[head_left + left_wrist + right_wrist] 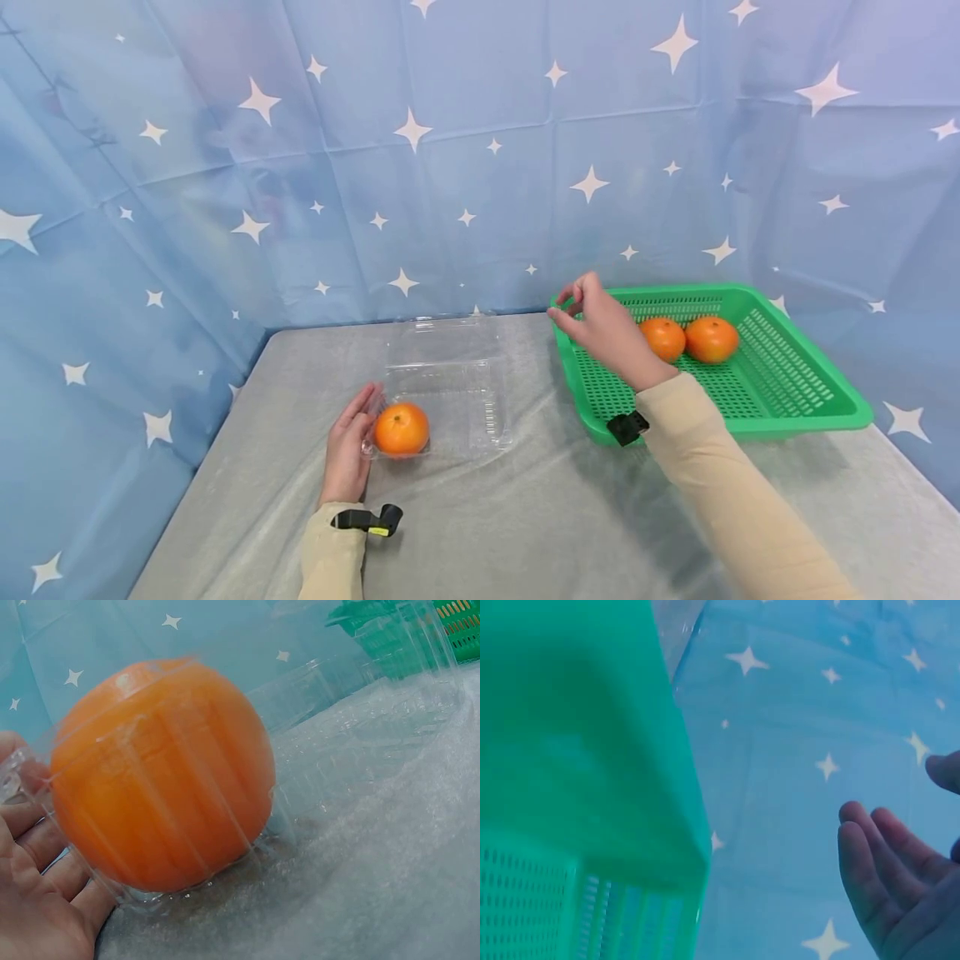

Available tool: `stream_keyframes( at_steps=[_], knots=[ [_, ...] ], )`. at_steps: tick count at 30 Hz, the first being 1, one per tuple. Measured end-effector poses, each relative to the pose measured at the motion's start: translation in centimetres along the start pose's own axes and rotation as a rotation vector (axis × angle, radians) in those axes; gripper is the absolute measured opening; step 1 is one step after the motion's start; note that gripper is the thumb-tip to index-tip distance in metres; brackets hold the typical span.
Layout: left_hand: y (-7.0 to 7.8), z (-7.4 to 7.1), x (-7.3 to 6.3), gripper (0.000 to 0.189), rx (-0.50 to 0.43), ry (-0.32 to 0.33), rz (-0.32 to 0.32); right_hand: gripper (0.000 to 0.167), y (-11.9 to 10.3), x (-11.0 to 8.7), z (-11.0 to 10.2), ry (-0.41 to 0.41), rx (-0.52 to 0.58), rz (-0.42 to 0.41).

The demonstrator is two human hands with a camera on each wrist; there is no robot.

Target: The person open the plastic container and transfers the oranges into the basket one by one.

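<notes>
A clear plastic clamshell box (457,408) lies with its lid folded back on the table. One orange (402,429) sits in its front left corner, seen through the ribbed wall in the left wrist view. My left hand (349,446) rests along the box's left side, beside that orange, with fingers extended. Over the left rim of a green basket (780,423) hangs my right hand (609,329), its fingers loosely bent and nothing between them. Inside the basket, two oranges, a left one (663,339) and a right one (712,339), lie side by side; my right hand is left of them.
A grey cloth covers the table (510,525). Behind it hangs a blue curtain (480,167) with white stars, close to the table's back edge. The basket takes up the table's right side, and the box lies left of it.
</notes>
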State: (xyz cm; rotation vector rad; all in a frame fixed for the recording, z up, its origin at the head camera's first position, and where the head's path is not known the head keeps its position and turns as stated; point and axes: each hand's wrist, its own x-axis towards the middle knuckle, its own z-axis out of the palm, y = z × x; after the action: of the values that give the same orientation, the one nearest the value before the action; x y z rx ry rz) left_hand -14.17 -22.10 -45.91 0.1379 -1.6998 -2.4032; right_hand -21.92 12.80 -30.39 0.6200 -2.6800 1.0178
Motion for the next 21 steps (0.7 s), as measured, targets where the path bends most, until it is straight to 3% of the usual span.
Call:
stream_keyframes(
  at_steps=[11, 21],
  knots=[
    [0.0, -0.1, 0.0, 0.05, 0.018, 0.015, -0.012, 0.035, -3.1, -1.0, 4.3, -0.02, -0.019, -0.029],
    [0.0, -0.1, 0.1, 0.049, 0.027, 0.012, -0.022, 0.037, -3.8, -1.8, 7.0, -0.096, -0.009, -0.019]
  ],
)
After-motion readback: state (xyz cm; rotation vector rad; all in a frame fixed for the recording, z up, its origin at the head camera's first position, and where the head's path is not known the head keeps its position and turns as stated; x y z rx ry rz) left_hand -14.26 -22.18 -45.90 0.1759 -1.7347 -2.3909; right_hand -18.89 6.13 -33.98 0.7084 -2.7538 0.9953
